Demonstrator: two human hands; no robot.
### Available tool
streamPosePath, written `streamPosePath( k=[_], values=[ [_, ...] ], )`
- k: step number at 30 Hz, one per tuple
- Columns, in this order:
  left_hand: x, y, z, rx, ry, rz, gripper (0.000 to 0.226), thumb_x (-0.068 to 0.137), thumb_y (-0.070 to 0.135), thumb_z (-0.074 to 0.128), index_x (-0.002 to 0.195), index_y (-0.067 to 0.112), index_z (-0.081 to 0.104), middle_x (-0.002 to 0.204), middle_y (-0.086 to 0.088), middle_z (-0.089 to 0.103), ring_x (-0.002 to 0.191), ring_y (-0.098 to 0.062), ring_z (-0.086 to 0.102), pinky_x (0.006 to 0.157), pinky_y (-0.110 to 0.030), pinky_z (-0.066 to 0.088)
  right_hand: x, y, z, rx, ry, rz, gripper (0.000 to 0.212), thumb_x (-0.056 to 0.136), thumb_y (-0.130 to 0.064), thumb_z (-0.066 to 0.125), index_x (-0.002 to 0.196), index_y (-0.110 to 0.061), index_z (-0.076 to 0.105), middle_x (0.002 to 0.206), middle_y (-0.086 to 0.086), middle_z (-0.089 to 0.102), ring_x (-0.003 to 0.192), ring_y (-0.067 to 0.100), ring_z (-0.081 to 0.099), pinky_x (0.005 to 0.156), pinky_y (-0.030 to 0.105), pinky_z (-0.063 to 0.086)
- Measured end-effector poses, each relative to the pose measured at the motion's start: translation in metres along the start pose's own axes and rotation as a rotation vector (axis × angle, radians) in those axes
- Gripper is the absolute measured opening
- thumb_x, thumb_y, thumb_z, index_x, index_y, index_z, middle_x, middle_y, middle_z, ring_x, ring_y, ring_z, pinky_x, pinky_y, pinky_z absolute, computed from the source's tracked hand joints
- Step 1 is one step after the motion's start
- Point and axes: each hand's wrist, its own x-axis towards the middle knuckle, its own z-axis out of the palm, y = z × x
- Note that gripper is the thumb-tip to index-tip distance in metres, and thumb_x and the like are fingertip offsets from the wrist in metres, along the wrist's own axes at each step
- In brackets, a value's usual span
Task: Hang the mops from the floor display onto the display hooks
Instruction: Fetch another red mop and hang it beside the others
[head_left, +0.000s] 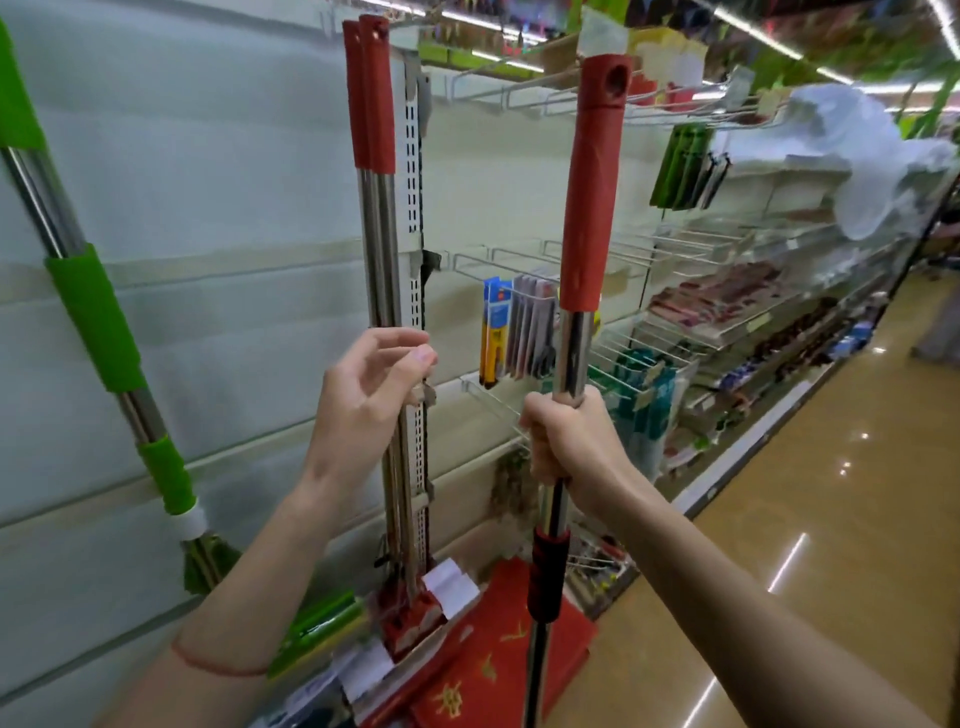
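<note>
My right hand (563, 441) grips the steel pole of a red-handled mop (592, 208), holding it upright in front of the shelving; the hanging hole shows at the handle's top. Two more red-handled mops (375, 156) hang side by side from a hook at the upper wall panel. My left hand (363, 400) is beside their steel poles at mid height, fingers curled and apart, touching or nearly touching them. A green-handled mop (93, 312) hangs slanted at the far left.
A perforated upright rail (415, 218) stands right behind the hung mops. Wire hooks and shelves (675, 249) with packaged goods run to the right. Red packaged items (498, 665) and boxes lie on the low display below. A tan aisle floor (831, 493) lies at right.
</note>
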Motion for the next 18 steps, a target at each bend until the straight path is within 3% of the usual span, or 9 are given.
streamPosePath(
  k=[3,7,11,14,18],
  values=[
    [0.016,-0.006,0.012,0.038,0.039,0.006,0.025,0.09,0.036,0.065,0.109,0.022,0.072,0.105,-0.005,0.079,0.103,-0.018,0.074,0.075,-0.023,0.056,0.03,0.004,-0.004,0.005,-0.031,0.012,0.037,0.082,0.0,0.056,0.055,-0.018,0.038,0.046,0.008,0.031,0.037,0.017,0.027,0.044,0.026,0.025],
    [0.031,-0.012,0.025,0.105,0.132,0.015,0.021,0.09,0.035,0.065,0.107,0.023,0.071,0.106,-0.008,0.078,0.102,-0.022,0.074,0.072,-0.021,0.057,0.07,0.014,-0.006,0.024,-0.135,0.031,0.041,0.081,0.0,0.057,0.051,-0.02,0.039,0.045,0.007,0.032,0.035,0.015,0.027,0.044,0.026,0.025],
    [0.038,-0.015,0.037,0.178,0.269,0.014,0.027,0.087,0.042,0.068,0.108,0.025,0.072,0.105,-0.002,0.079,0.103,-0.018,0.074,0.081,-0.028,0.056,0.097,0.022,-0.009,-0.027,-0.263,0.032,0.018,0.07,-0.016,0.061,0.069,-0.011,0.045,0.042,0.004,0.039,0.035,0.018,0.035,0.045,0.027,0.03],
    [0.039,-0.012,0.048,0.224,0.345,0.01,0.023,0.088,0.041,0.067,0.106,0.027,0.073,0.104,0.001,0.079,0.104,-0.016,0.074,0.083,-0.03,0.058,0.113,0.023,-0.013,-0.017,-0.357,0.025,0.027,0.081,-0.005,0.058,0.06,-0.013,0.044,0.045,0.008,0.037,0.039,0.019,0.034,0.045,0.03,0.03],
    [0.036,-0.004,0.052,0.271,0.419,0.014,0.023,0.088,0.04,0.067,0.105,0.026,0.073,0.104,0.0,0.079,0.104,-0.015,0.074,0.081,-0.027,0.058,0.126,0.015,-0.008,-0.024,-0.44,0.04,0.021,0.086,-0.01,0.061,0.071,-0.012,0.046,0.044,0.001,0.042,0.034,0.017,0.038,0.043,0.027,0.033]
  ],
)
